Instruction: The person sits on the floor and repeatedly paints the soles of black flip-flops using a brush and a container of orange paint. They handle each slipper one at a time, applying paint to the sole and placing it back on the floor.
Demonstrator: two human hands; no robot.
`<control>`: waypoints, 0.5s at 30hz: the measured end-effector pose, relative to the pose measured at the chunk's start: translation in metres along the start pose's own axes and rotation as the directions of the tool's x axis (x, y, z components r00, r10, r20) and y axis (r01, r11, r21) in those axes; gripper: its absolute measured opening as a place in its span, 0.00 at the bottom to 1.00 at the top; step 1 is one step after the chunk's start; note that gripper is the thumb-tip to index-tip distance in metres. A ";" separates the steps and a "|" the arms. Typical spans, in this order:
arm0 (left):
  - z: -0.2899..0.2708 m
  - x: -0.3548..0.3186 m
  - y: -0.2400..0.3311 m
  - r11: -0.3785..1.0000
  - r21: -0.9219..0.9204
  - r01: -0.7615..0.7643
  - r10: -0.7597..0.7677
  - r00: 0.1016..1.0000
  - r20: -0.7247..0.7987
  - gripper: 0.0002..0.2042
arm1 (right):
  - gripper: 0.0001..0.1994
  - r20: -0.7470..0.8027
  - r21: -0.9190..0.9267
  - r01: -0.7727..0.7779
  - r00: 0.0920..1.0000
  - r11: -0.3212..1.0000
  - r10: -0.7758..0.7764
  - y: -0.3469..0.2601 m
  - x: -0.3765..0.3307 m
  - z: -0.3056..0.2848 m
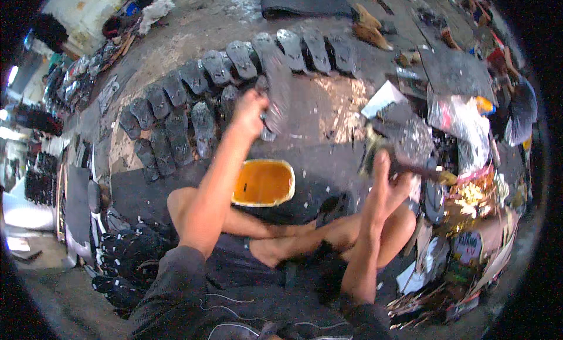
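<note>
While the person is sitting cross-legged on the ground, the left hand (249, 112) is reaching forward and closing around the lower end of a grey shoe sole (277, 85); the sole is standing up out of the fist and slanting away toward the far row, so most of its length is lying beyond the fingers. That sole is overlapping an arc of dark soles (234, 61) which is lying flat on the ground, with a second, shorter row of soles (176, 132) lying nearer the knees. The right hand (392, 184) is gripping the handle of a brush (425, 174), whose tip is pointing right toward a heap of plastic bags and packets (463, 129); the fingers are clenching around the handle, thumb lifted. Between the two forearms, just ahead of the crossed legs, a pale tray of amber liquid (264, 183) is resting on a dark mat. A stack of black soles (126, 252) is lying beside the left knee, well apart from both hands.
</note>
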State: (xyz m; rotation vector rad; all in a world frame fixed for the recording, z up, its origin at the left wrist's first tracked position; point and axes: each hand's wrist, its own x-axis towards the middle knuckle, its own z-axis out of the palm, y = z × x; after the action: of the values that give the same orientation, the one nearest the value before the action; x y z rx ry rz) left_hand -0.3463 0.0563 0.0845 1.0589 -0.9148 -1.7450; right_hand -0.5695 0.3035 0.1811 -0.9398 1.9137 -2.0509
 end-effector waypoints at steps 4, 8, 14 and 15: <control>0.003 0.073 -0.129 0.994 0.094 0.053 -0.044 0.995 -0.090 0.23 | 0.14 0.144 -0.018 -0.321 0.936 0.947 0.321 0.036 -0.025 0.009; -0.065 0.027 -0.128 0.815 0.580 -0.006 0.101 0.986 -0.131 0.10 | 0.19 0.275 -0.129 -0.257 0.919 0.958 0.284 0.128 -0.060 -0.010; -0.138 -0.222 0.098 0.789 0.591 -0.166 0.399 0.870 -0.290 0.10 | 0.25 0.228 -0.377 -0.017 0.967 0.926 0.110 0.107 -0.006 -0.042; -0.191 -0.256 0.140 0.383 0.924 0.007 0.627 0.732 -0.266 0.08 | 0.23 0.235 -0.400 0.024 0.969 0.916 0.077 0.092 -0.004 -0.037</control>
State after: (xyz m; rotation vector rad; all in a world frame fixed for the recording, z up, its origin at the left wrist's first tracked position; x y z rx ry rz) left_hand -0.0635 0.2174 0.2091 1.7867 -1.5370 -0.3437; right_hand -0.6125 0.3221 0.0939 -1.1807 2.2278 -1.4616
